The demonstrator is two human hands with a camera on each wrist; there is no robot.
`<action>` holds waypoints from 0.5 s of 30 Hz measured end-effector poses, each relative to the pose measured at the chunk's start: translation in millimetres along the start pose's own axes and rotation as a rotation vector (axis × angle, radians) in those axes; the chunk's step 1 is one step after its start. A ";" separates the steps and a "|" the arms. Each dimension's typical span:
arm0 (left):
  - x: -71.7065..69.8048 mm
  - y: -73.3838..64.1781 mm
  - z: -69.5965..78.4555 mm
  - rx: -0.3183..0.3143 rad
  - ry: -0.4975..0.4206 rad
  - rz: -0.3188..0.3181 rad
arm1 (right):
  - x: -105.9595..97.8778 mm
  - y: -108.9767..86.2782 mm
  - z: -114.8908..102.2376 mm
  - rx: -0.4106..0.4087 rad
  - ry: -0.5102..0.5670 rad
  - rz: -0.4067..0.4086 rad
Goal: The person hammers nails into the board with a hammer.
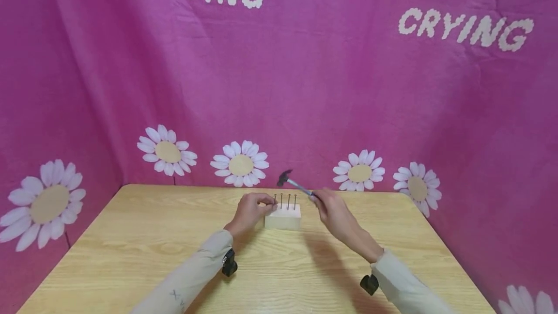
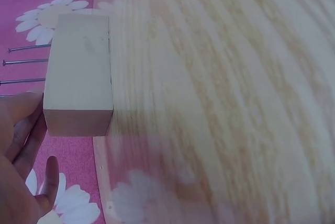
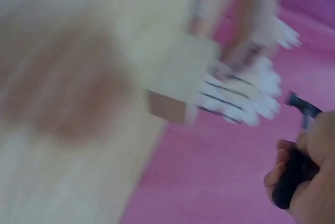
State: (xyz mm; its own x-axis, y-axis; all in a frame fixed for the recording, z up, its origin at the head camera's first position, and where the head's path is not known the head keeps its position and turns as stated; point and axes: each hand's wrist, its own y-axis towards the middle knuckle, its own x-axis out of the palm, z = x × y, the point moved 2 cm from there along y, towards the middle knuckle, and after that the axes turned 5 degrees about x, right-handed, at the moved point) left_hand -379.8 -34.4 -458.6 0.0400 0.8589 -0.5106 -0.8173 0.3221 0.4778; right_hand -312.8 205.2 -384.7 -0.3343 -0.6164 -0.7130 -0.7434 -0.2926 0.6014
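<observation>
A pale wooden block (image 1: 282,222) rests on the table, with several thin nails (image 1: 288,201) standing upright in a row in its top. My left hand (image 1: 250,212) is at the block's left end, thumb and fingertips pinching the leftmost nail (image 1: 275,198) low down. In the left wrist view, the fingers partly hide that nail. My right hand (image 1: 337,212) grips a claw hammer (image 1: 298,186) by its black handle (image 3: 288,185). The hammer's dark head (image 1: 284,178) is raised above the nails, apart from them.
The light wood-grain table (image 1: 174,217) extends around the block on all sides. Behind it and at both sides hangs a pink cloth (image 1: 305,86) with white daisies and lettering. Dark cameras (image 1: 229,263) sit on both wrists.
</observation>
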 end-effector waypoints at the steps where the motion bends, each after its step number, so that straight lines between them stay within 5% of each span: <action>1: -0.4 0.3 -0.1 0.003 -0.004 0.001 | -7.2 2.5 1.9 0.032 0.017 0.038; 5: -0.8 0.5 -0.7 0.026 -0.026 -0.009 | -31.6 7.4 14.4 0.180 0.076 0.125; 9: 0.2 -1.0 -2.2 0.008 -0.027 -0.048 | -34.3 -4.5 30.2 0.305 0.068 0.001; 15: -1.8 1.8 -2.0 -0.004 -0.052 -0.056 | -20.8 -23.5 49.8 0.370 0.024 -0.119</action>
State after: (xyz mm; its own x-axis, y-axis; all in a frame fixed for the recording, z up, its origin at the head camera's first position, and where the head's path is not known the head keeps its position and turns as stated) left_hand -382.5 -36.2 -458.2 0.1151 0.8592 -0.4984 -0.8154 0.3683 0.4466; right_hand -317.2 261.3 -402.0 -0.2232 -0.6121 -0.7586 -0.9362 -0.0821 0.3417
